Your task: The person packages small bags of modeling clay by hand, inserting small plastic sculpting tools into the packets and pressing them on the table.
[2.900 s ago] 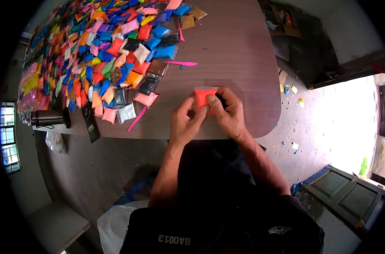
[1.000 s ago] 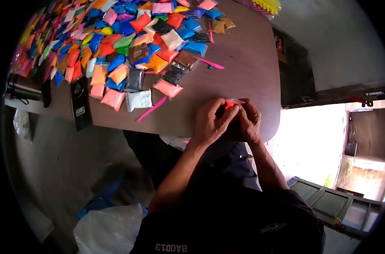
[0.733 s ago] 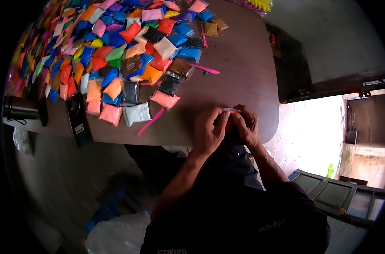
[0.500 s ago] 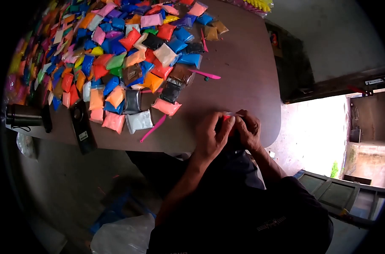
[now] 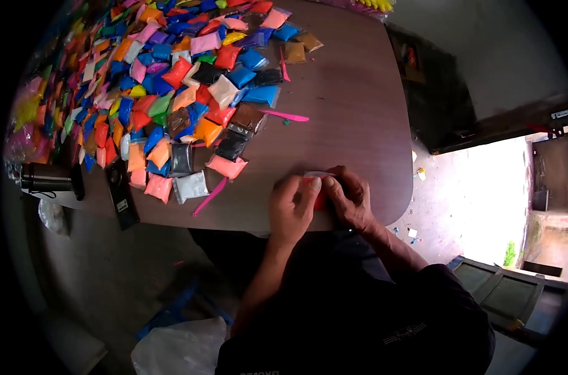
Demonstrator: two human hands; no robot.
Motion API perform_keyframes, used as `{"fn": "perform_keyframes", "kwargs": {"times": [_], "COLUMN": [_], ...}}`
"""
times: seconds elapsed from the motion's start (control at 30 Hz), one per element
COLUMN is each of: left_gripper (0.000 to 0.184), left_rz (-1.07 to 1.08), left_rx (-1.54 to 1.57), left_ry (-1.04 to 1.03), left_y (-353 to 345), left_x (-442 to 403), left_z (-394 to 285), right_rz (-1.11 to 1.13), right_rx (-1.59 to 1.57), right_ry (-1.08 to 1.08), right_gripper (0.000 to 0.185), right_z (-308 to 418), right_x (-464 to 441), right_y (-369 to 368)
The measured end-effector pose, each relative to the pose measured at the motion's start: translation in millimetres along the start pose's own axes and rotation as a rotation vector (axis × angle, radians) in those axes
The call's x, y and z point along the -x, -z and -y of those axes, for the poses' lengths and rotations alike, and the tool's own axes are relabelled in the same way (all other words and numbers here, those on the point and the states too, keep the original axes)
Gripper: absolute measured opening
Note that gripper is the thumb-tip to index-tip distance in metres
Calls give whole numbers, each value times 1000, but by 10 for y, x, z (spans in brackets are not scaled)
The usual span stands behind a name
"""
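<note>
At the table's near edge, I hold a small clear packet of red clay-like stuff [image 5: 321, 200] between both hands. My left hand [image 5: 290, 206] is closed, its thumb and fingers pinching the packet's upper left side. On the other side, my right hand [image 5: 354, 203] is closed too, with the thumb pressed near the packet's top. A pale, see-through strip shows above the thumbs. Most of the packet is hidden by my fingers.
A large heap of coloured packets [image 5: 179, 115] covers the table's left side. Pink plastic knives [image 5: 286, 116] lie along its edge. A dark flask [image 5: 46, 177] and a black object with a label [image 5: 121, 197] stand at the left. Below is a plastic bag [image 5: 178, 347].
My hands have come slightly left in view and parted a little, so more of the red packet shows between them. The whole view has also shifted slightly.
</note>
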State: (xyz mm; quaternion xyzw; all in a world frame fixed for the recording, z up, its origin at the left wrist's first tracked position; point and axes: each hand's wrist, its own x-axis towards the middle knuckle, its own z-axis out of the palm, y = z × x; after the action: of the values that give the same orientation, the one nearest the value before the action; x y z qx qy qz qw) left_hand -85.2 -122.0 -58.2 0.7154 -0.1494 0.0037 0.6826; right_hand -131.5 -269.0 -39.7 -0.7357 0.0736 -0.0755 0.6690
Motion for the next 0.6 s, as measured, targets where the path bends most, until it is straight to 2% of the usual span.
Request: {"fn": "perform_keyframes", "kwargs": {"times": [0.03, 0.2, 0.3, 0.47, 0.6], "left_gripper": [20, 20, 21, 22, 25], "left_rz": [-10, 61, 52, 79, 77], "left_rx": [51, -67, -105, -84, 47], "left_ry": [25, 72, 72, 152, 170], "left_y": [-24, -21, -47, -39, -88], "left_x": [3, -1, 8, 21, 25], "left_z": [-52, -63, -53, -109, -124], "right_rz": [-2, -5, -5, 90, 24], "right_rx": [-38, -175, -154, -134, -120], "right_ry": [-5, -22, -147, -54, 49], "right_gripper": [18, 17, 22, 22, 21], "right_z": [-15, -111, -64, -130, -207], "right_x": [-11, -43, -82, -129, -115], "right_y": [13, 47, 69, 170, 166]}}
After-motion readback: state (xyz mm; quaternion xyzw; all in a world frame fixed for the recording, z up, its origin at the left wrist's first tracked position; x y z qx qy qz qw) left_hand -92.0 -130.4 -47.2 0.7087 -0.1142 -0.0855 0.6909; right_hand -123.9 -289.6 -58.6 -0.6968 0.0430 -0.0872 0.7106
